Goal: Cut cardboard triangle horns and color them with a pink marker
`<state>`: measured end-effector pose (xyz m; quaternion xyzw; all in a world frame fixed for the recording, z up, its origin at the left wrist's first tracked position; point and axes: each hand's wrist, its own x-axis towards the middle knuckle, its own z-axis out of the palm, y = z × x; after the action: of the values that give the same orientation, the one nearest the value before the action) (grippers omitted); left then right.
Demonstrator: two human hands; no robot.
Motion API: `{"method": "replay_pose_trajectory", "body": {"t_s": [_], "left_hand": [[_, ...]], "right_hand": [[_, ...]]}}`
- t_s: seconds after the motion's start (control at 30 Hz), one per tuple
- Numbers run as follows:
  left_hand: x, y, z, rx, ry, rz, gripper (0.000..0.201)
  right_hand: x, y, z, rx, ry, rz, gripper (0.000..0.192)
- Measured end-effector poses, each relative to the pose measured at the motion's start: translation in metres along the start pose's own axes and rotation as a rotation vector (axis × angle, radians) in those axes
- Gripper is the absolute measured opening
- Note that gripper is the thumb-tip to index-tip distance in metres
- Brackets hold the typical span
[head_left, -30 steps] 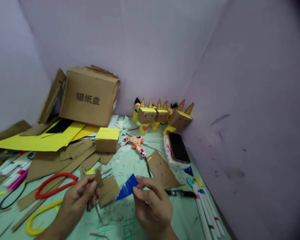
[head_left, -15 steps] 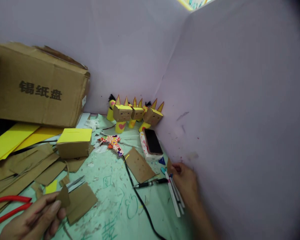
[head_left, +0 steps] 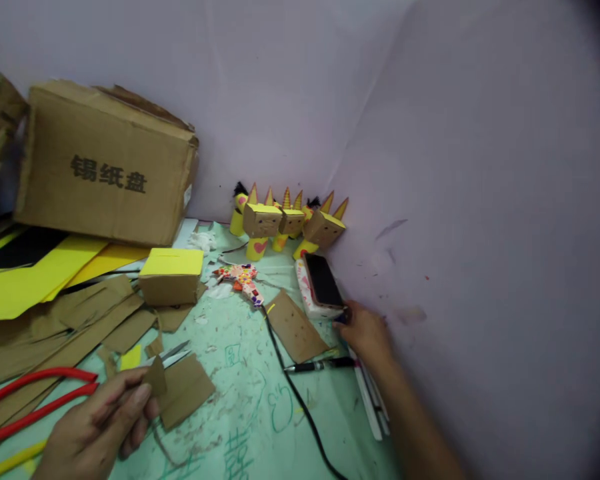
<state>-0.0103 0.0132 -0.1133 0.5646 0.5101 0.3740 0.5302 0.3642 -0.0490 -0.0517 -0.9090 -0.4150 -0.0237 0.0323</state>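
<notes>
Cardboard scrap [head_left: 155, 377] sits pinched in left hand [head_left: 97, 427] fingers, while right hand [head_left: 365, 333], grip hidden, reaches beside the phone [head_left: 323, 280] at the tabletop's [head_left: 240, 413] right edge.

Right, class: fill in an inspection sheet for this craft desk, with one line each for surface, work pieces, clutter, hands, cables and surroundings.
Surface: green mat, scribbled on and scuffed.
Work pieces: small cardboard scrap pinched in the left hand; larger cardboard square and scissors beside it.
Clutter: cardboard strips, yellow paper, big box, yellow-topped box, red tube, markers, pen, cardboard figures.
Hands: left holds the scrap; right hand reaches beside the phone, something dark at its fingertips, too small to tell.
Cables: black cable runs across the mat.
Surroundings: pale purple walls, marked, meeting in a corner.
</notes>
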Motion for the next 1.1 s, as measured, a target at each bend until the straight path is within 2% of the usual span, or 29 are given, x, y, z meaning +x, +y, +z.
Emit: {"method": "replay_pose_trajectory", "body": {"t_s": [0.03,0.17,0.37,0.6,0.77,0.87,0.9,0.93,1.0,1.07,1.1], "left_hand": [[-0.002,0.009,0.0,0.027,-0.061,0.001,0.035],[-0.009,0.036,0.005,0.036,-0.066,0.016,0.033],[-0.011,0.035,0.008,0.063,-0.062,0.019,0.032],[-0.009,0.028,0.005,0.069,-0.042,0.024,0.038],[-0.006,0.03,0.008,0.048,-0.022,0.007,0.039],[-0.007,0.04,0.012,-0.001,0.007,-0.017,0.04],[-0.008,0.044,0.014,-0.02,0.009,-0.027,0.039],[-0.01,0.049,0.015,-0.035,-0.003,-0.04,0.036],[-0.016,0.057,0.017,-0.06,-0.062,-0.043,0.03],[-0.022,0.062,0.018,-0.07,-0.107,-0.004,0.027],[-0.025,0.063,0.018,-0.087,-0.086,0.014,0.025]], "right_hand": [[0.004,0.001,0.001,-0.008,-0.031,-0.028,0.041],[0.015,0.004,0.006,-0.061,-0.094,-0.094,0.039],[0.018,0.004,0.005,-0.13,-0.109,-0.144,0.025],[0.017,0.007,-0.005,-0.074,0.04,-0.025,0.028],[0.003,0.013,-0.032,0.087,0.196,0.046,0.03],[-0.024,-0.001,-0.043,0.299,0.307,0.088,0.03],[-0.037,-0.012,-0.043,0.654,0.334,0.108,0.028],[-0.051,-0.027,-0.04,0.986,0.277,0.114,0.026],[-0.08,-0.064,-0.03,1.41,0.022,0.094,0.026],[-0.106,-0.102,-0.016,1.604,-0.201,0.125,0.022],[-0.118,-0.119,-0.01,1.653,-0.278,0.124,0.022]]}}
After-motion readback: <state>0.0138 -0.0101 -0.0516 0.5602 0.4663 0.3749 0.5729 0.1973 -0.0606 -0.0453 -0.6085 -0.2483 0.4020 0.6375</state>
